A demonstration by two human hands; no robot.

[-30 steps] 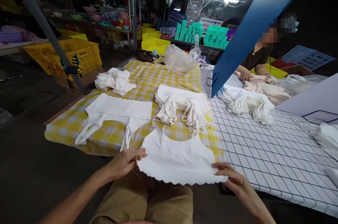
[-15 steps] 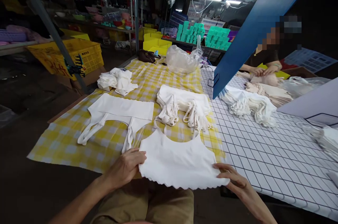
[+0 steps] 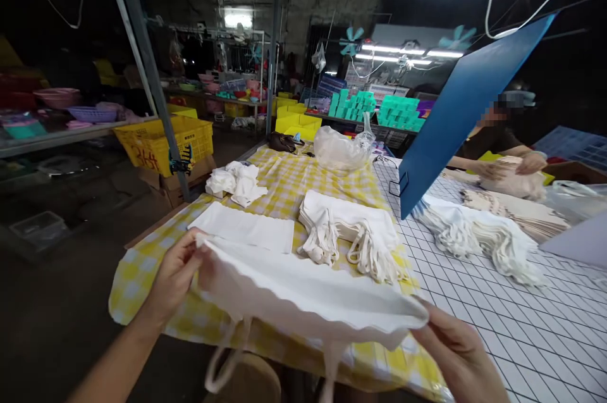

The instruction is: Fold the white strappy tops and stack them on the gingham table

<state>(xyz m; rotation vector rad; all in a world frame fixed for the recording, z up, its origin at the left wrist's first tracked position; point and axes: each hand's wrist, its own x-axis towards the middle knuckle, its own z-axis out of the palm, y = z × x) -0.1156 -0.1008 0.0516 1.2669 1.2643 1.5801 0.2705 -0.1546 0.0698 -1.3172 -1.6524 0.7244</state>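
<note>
A white top with a scalloped hem (image 3: 308, 295) hangs stretched in the air between both my hands, above the near edge of the yellow checked cloth (image 3: 284, 185). My left hand (image 3: 173, 276) pinches its left corner and my right hand (image 3: 453, 346) pinches its right corner. Its straps (image 3: 222, 359) dangle below. A flat white garment (image 3: 246, 229) lies on the cloth just behind it, and a stack of white tops with looped straps (image 3: 348, 232) sits to the right of that.
A crumpled white pile (image 3: 237, 181) and a clear plastic bag (image 3: 341, 147) lie farther back. A blue board (image 3: 465, 105) slants over the white gridded table (image 3: 497, 314). Behind it a person's hands (image 3: 512, 166) handle beige garments. Yellow crates (image 3: 161, 140) stand left.
The white top lay flat at the table's edge with my hands on its lower corners; both hands have now lifted it, hem up, and the camera has tilted upward.
</note>
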